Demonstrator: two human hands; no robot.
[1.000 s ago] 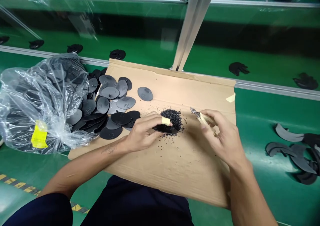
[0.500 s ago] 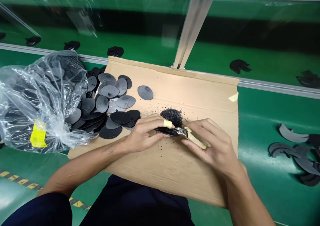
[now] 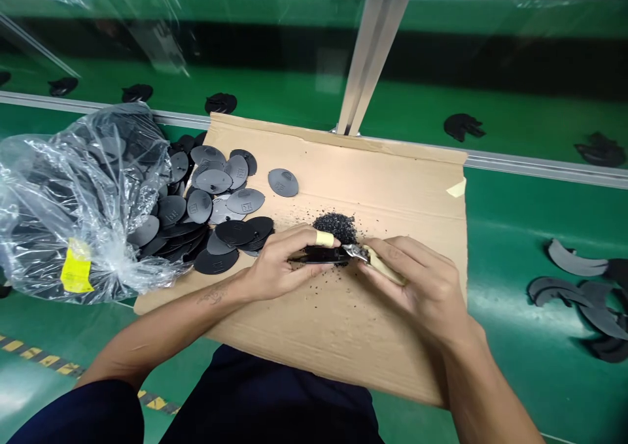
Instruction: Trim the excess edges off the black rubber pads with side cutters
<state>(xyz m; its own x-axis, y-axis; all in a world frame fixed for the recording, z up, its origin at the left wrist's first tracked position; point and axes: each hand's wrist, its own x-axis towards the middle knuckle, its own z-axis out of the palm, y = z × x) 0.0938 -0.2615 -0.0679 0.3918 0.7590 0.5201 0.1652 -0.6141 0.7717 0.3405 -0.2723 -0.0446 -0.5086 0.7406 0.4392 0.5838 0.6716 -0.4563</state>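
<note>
My left hand [image 3: 279,264] pinches a flat black plastic disc [image 3: 321,256] edge-on above a cardboard sheet [image 3: 353,326]; a yellow band wraps one fingertip. My right hand [image 3: 422,287] grips small cutters [image 3: 366,256] with cream handles, their metal jaws touching the disc's right edge. Just behind the disc lies a small heap of black trimmings [image 3: 336,225], with crumbs scattered around it.
A pile of grey-black oval discs [image 3: 216,202] spills from a clear plastic bag [image 3: 73,195] with a yellow label at the left. Curved black parts [image 3: 579,287] lie on the green surface at the right. An aluminium post [image 3: 373,45] rises behind the cardboard; more black pieces sit beyond the rail.
My right hand came left from open cardboard, bringing the cutters to the disc's edge. My left hand kept holding the disc in nearly the same spot.
</note>
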